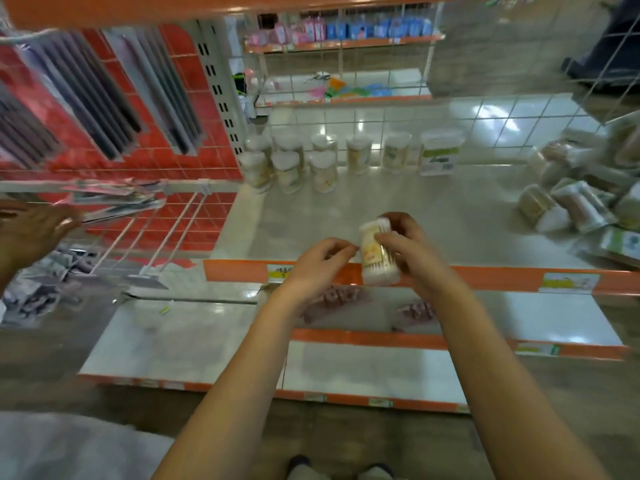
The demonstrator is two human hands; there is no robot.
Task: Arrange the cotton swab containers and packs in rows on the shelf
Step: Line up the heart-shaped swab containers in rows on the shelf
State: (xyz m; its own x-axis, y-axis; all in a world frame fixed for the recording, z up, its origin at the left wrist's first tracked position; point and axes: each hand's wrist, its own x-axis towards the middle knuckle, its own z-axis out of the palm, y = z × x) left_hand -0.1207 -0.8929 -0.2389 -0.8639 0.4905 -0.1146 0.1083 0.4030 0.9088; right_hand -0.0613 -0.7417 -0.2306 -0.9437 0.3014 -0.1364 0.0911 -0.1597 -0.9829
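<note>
A cotton swab container [377,252], a clear plastic cylinder packed with white-tipped sticks, sits just below centre, gripped by the right hand [405,251]; the left hand [320,263] curls at its 9 o'clock, contact unclear. Nine similar containers [322,161] stand at 12 o'clock on the smooth grey shelf [433,209]; crinkly packs [571,202] heap at 3 o'clock.

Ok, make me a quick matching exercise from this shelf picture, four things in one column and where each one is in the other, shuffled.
Things:
1. held swab container
2. standing containers
3. green-label box
4. heap of packs

Places:
A. lying at the shelf's right end
B. in the right hand, above the front edge
C. in two rows at the back left
D. right end of the back row

Pairs: 1-B, 2-C, 3-D, 4-A
</note>
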